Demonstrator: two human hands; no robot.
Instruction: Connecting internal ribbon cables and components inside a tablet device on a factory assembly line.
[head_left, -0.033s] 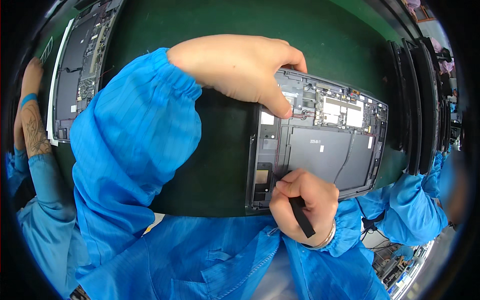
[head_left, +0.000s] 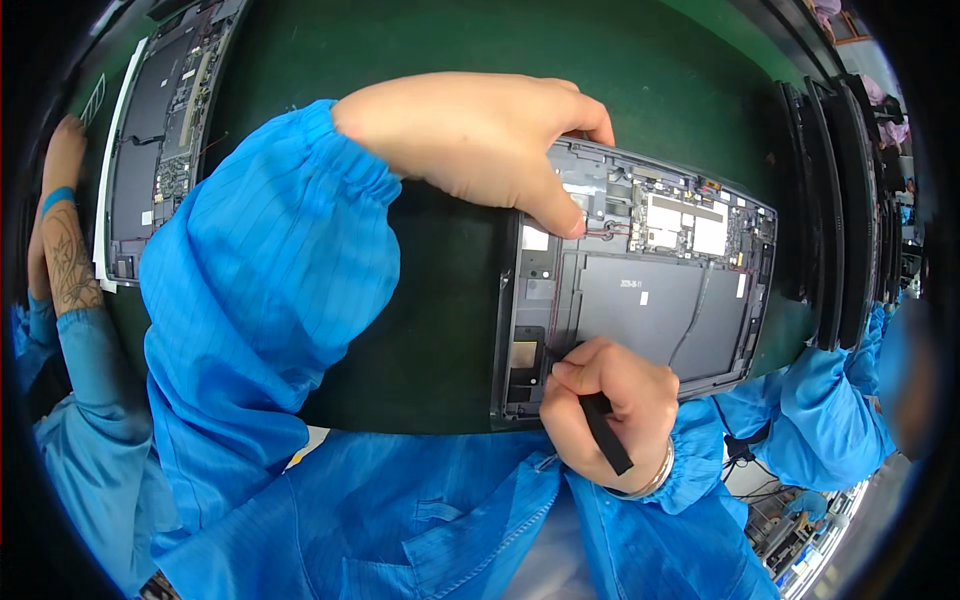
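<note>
An opened tablet (head_left: 538,290) lies a little tilted on the green work mat, its inside facing up. Within it are a large dark grey battery (head_left: 625,325) and a circuit board (head_left: 690,225) along the far side. My left hand (head_left: 475,138) grips the tablet's far left corner, the thumb pressing on the inside and the fingers over the far edge. My right hand (head_left: 615,400) pinches a flat black tool (head_left: 608,440), whose handle end sticks out below the fingers. Its tip is hidden by the fingertips, close to the battery's near left corner.
Another opened tablet (head_left: 155,130) rests at the far left, near a co-worker's tattooed forearm (head_left: 70,245). Several dark panels (head_left: 835,215) stand upright in a row on the right. A person in a blue sleeve (head_left: 820,410) is at the right, with cables and parts below.
</note>
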